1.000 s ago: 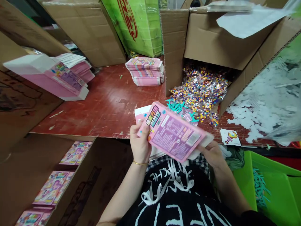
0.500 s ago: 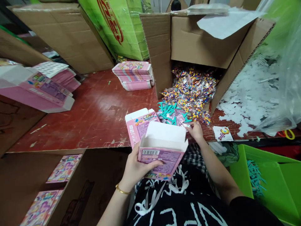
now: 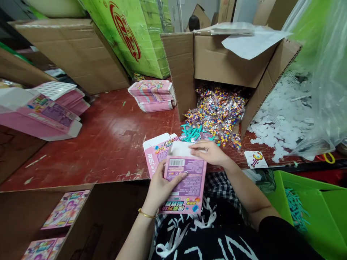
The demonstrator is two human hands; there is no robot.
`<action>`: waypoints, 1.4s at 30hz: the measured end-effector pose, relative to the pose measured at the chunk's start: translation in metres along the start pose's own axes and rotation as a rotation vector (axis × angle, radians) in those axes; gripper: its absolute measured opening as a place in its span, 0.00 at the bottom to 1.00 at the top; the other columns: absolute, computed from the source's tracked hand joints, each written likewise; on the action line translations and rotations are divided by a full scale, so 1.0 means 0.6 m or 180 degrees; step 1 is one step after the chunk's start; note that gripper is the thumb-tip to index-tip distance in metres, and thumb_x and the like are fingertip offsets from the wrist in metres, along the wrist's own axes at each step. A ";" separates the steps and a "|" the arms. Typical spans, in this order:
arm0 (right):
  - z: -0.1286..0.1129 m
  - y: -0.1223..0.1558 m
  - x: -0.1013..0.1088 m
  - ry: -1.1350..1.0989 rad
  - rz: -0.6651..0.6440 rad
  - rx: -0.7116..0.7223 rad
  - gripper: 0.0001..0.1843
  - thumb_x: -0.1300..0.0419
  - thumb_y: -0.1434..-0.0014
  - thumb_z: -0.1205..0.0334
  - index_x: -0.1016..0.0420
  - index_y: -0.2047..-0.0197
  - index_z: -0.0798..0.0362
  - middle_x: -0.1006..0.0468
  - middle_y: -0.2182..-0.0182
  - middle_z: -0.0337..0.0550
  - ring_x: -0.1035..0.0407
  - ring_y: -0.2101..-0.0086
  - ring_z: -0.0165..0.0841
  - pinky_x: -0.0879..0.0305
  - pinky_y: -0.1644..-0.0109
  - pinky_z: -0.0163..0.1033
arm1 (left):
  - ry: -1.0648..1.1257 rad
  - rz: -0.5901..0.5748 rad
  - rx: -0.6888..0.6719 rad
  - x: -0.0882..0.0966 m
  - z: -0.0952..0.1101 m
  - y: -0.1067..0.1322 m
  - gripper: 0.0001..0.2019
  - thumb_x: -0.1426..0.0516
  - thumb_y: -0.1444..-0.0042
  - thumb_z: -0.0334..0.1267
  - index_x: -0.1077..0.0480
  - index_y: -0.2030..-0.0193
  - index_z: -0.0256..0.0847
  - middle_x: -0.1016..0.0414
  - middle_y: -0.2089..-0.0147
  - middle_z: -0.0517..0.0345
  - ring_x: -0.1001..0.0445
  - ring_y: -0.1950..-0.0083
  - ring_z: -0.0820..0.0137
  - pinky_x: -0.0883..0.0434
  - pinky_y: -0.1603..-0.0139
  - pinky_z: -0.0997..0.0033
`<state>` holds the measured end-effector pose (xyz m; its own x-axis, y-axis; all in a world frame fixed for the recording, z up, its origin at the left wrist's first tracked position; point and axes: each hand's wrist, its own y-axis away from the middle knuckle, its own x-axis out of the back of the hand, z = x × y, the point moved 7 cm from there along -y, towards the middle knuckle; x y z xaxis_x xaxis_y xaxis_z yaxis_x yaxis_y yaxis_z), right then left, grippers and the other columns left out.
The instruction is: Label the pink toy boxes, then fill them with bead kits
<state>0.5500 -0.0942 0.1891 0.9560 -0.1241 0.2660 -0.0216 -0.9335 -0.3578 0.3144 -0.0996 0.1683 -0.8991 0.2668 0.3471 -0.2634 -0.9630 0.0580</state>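
Note:
My left hand (image 3: 165, 184) grips a pink cardboard box (image 3: 187, 184), its thumb across the printed face with the barcode. The box's white top flap (image 3: 180, 148) stands up at the open end. My right hand (image 3: 210, 152) is at that opening, fingers bent together over the edge; what they pinch, if anything, is hidden. Behind the held box, a second pink box (image 3: 153, 153) lies on the red table (image 3: 108, 144). Teal plastic pieces (image 3: 192, 133) and small pinkish packets (image 3: 206, 136) lie just beyond my right hand.
A cardboard carton (image 3: 184, 72) on its side spills clear bags of coloured beads (image 3: 217, 108). Stacked pink boxes (image 3: 153, 94) stand left of it. A picture card (image 3: 255, 159) lies right. A green bin (image 3: 325, 206) holds teal pieces; packed boxes (image 3: 65, 209) sit in a carton lower left.
My right hand has moved from the small packets to the held box's opening. The box has tipped so its printed face shows more fully. The view has shifted slightly.

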 end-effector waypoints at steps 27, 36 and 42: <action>0.159 0.308 0.319 0.1910 0.2330 -0.2432 0.40 0.28 0.62 0.35 0.26 0.55 0.57 0.25 0.51 0.60 0.31 0.49 0.50 0.35 0.44 0.55 | 0.1800 -0.1809 0.0900 -0.322 -0.035 0.071 0.21 0.33 0.50 0.51 0.26 0.57 0.36 0.18 0.62 0.51 0.19 0.61 0.61 0.21 0.56 0.59; 0.211 0.350 0.391 0.3099 0.2321 -0.2871 0.37 0.33 0.51 0.40 0.29 0.44 0.56 0.31 0.45 0.61 0.39 0.44 0.53 0.43 0.41 0.57 | 0.1576 -0.2148 0.1024 -0.281 -0.030 0.095 0.19 0.31 0.51 0.48 0.25 0.58 0.38 0.17 0.60 0.51 0.18 0.59 0.62 0.21 0.53 0.62; 0.203 0.407 0.373 0.3238 0.2993 -0.2297 0.26 0.51 0.36 0.57 0.31 0.39 0.59 0.31 0.49 0.60 0.35 0.47 0.47 0.41 0.41 0.52 | 0.1505 -0.2130 0.0802 -0.222 -0.024 0.104 0.14 0.36 0.44 0.48 0.22 0.59 0.39 0.17 0.54 0.47 0.18 0.53 0.57 0.23 0.47 0.57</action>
<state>0.7942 -0.3092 0.0524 -0.0671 -0.6226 0.7796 -0.8914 -0.3137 -0.3272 0.4127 -0.1946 0.1123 -0.6482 0.7165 -0.2578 -0.7553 -0.5621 0.3370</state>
